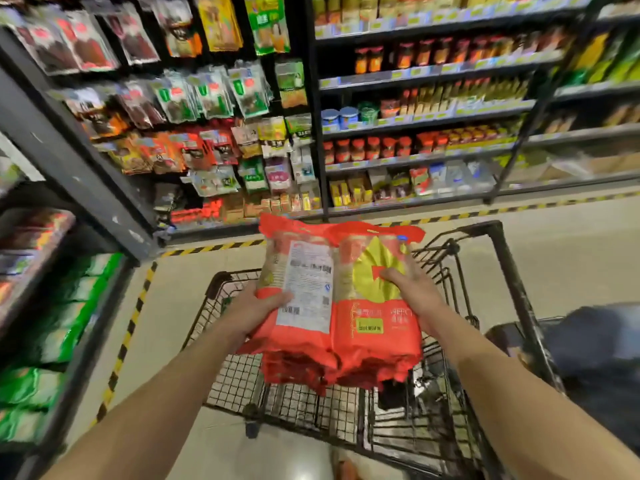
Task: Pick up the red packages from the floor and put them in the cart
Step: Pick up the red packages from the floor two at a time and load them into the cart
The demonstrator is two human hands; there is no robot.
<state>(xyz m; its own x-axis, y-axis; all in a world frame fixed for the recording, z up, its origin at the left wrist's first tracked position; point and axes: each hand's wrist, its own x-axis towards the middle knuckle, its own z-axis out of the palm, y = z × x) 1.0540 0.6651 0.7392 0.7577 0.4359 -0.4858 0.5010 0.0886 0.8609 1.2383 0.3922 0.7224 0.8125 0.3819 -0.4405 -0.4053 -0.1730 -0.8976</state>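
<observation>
I hold a stack of red packages (pixel 374 337) above the black wire cart (pixel 512 282). The top left package shows a white label with a barcode, the top right one a yellow leaf shape. My left hand (pixel 258 306) grips the stack's left side, thumb on the label. My right hand (pixel 412 289) grips its right side, thumb on the yellow print. Several more red packages hang beneath the top ones, their lower edges just over the cart's mesh basket.
Store shelves (pixel 426 77) full of jars and hanging packets stand ahead, and a shelf with green packets (pixel 52 341) runs along the left. Yellow-black tape (pixel 128 327) marks the tan floor. A dark blurred object (pixel 599 358) sits right of the cart.
</observation>
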